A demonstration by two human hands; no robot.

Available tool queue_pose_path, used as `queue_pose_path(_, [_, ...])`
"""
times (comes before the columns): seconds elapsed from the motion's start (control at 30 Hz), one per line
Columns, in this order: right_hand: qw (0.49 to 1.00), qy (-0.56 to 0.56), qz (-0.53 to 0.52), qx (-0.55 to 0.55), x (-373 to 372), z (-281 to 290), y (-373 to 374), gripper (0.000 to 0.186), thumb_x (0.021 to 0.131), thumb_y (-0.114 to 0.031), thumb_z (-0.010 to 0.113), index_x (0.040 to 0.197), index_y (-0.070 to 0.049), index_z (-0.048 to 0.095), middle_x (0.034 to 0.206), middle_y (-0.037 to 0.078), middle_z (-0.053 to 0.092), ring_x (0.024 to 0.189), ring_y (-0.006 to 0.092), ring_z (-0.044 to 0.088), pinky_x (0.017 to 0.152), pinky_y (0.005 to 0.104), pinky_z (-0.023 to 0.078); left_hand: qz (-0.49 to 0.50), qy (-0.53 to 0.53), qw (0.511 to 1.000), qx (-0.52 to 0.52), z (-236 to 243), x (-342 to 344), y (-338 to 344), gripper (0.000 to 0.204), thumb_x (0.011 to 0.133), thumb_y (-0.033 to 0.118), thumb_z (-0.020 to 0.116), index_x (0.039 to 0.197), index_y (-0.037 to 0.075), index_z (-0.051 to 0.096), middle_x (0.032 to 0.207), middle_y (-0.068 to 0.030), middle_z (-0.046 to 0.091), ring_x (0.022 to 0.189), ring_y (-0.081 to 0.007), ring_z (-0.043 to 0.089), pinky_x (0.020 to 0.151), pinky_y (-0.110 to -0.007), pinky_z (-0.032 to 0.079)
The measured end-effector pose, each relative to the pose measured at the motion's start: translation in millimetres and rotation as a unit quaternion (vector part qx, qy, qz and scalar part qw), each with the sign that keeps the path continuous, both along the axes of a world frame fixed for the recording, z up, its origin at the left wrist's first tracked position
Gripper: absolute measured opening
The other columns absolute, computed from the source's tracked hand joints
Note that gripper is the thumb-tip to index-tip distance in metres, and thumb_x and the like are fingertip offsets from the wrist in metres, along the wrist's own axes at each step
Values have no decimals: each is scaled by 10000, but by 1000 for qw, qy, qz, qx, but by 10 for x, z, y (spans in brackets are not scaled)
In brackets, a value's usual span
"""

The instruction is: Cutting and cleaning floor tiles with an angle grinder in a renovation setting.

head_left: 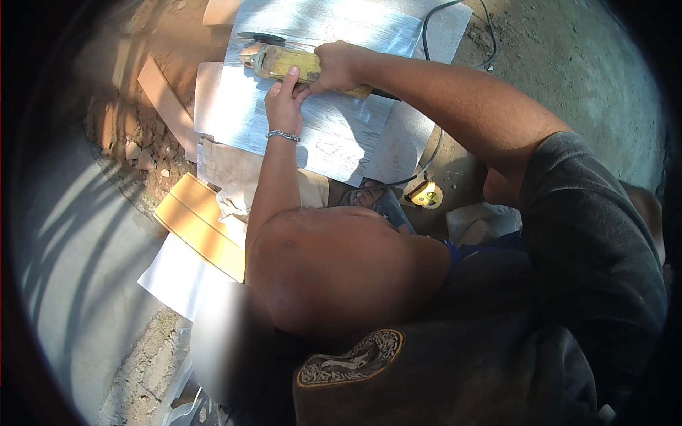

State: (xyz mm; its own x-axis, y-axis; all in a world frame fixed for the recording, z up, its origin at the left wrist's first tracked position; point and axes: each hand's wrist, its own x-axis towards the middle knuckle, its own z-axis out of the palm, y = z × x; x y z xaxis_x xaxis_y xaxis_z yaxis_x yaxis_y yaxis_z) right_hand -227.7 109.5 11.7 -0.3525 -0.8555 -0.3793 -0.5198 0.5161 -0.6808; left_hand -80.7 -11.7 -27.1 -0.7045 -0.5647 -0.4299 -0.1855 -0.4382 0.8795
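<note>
My left hand (284, 103), with a chain bracelet at the wrist, grips the near side of a worn yellow angle grinder (298, 65) with its thumb over the body. My right hand (334, 67) is closed round the same grinder, further back along its body. The tool's dark disc (261, 37) points left, over a grey wood-patterned tile (334, 135); whether it touches the tile I cannot tell. A black cord (433, 160) trails below my right forearm.
A yellow tape measure (425, 195) lies right of the tile, near a foot (369, 195). Orange planks (192, 220) and a white sheet (174, 273) lie lower left. A tan strip (167, 103) rests among broken rubble (131, 149). Concrete floor (597, 99) extends at the right.
</note>
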Motion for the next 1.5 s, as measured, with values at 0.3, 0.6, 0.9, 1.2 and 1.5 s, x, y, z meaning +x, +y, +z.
queue_pose_path(0.3, [1000, 0, -10, -1, 33, -18, 235, 679, 690, -419, 754, 1111, 103, 646, 1039, 304, 694, 981, 406, 689, 888, 429, 546, -13, 8, 1000, 14, -32, 16, 182, 393, 946, 265, 732, 1128, -57, 598, 1031, -134, 685, 891, -210, 683, 860, -368, 576])
queue_pose_path(0.6, [1000, -3, -14, 13, 19, -56, 236, 674, 691, -406, 760, 1134, 91, 653, 1058, 294, 698, 1006, 395, 685, 898, 428, 540, -17, -10, 1000, 21, -24, 24, 211, 374, 948, 299, 725, 1122, -18, 629, 1013, -104, 693, 901, -189, 664, 859, -347, 548])
queue_pose_path(0.9, [998, -46, -34, -2, 33, -110, 590, 640, 719, -353, 768, 1192, 57, 638, 1071, 266, 706, 1024, 382, 682, 913, 423, 527, -81, -25, 996, 1, 141, 146, 351, 501, 916, 332, 758, 1168, -75, 610, 1089, -160, 675, 981, -222, 659, 938, -382, 523])
queue_pose_path(1.2, [997, -64, -29, 15, 23, -26, 675, 665, 718, -354, 776, 1216, 62, 629, 1125, 266, 694, 1067, 373, 672, 939, 423, 524, -375, -406, 623, -554, 199, 699, 174, 1402, 505, 538, 930, 1626, 192, 163, 1559, -457, 109, 1455, -625, 121, 1211, -562, 231])
queue_pose_path(1.5, [998, -45, -36, 27, 49, -96, 736, 668, 730, -350, 775, 1217, 81, 621, 1127, 272, 691, 1076, 373, 668, 951, 413, 519, -420, -444, 601, -516, 358, 684, 352, 1283, 596, 518, 922, 1617, 361, 161, 1622, -366, 7, 1483, -594, 32, 1156, -598, 335])
